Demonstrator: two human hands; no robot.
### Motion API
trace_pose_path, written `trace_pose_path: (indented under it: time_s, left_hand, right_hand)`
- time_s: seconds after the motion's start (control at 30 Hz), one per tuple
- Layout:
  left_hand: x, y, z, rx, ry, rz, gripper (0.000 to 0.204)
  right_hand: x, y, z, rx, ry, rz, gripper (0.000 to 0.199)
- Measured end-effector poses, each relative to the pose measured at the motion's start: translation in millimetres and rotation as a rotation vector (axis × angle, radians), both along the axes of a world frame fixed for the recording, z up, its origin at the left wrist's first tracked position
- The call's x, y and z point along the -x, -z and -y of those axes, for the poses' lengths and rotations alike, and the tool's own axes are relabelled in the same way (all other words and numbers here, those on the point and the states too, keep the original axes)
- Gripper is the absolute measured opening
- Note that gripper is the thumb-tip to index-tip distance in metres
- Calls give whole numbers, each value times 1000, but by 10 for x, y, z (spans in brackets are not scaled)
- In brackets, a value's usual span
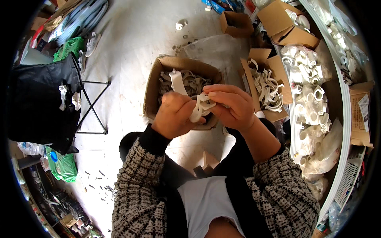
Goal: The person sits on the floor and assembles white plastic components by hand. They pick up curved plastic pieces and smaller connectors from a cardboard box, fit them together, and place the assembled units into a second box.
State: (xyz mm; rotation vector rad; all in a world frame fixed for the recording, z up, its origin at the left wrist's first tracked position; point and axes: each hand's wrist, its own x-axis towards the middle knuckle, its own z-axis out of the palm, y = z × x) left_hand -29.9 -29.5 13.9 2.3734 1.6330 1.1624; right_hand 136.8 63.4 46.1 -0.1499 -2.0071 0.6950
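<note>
A white plastic pipe clamp (178, 82) is held between my two hands, above the open cardboard box. My left hand (173, 114) is closed around its curved band, and one arm of the clamp sticks up past the knuckles. The fingers of my right hand (233, 106) pinch the clamp's slotted end. Below, the cardboard box (152, 85) holds many loose white and greyish clamp parts (194, 81). My hands and the clamp cover part of its near side.
At right, a second open box (278, 65) holds curved white clamp halves (270, 89). Beyond it, a shelf (294, 131) carries bagged white pipe fittings (311, 99). A black folding chair (43, 101) stands at left. Small dark bits (101, 186) lie on the floor.
</note>
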Motion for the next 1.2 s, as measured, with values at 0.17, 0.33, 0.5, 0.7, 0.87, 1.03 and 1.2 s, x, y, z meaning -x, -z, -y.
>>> trace_pose_path:
  time_s: [0.17,0.33,0.5,0.7,0.87,1.03,1.2]
  left_hand:
    - [29,-48,12,161,9,-27,53]
    - [-55,-165,-35,326,70,127,44]
    - [-136,-260,76,354,-23,119,49]
    - [-258,-338,215,362,-51,154,51]
    - [-127,92,301,508,17,684,29]
    - [-312,-53,147,572,22,987,32]
    - [-362,-29,33,465,5,936,31]
  right_hand:
    - [97,220,-110,664,-112,92,24]
    - [193,562,-301,1051,-304,-20,27]
    - [256,448,-255,935,-186,137,30]
    - [202,399,-210,615,-142,170,24]
    - [172,131,-120,659,-141,193,26]
    - [100,272,-142,1043,-255,118,25]
    - [121,329,-90,1080,-267,7,23]
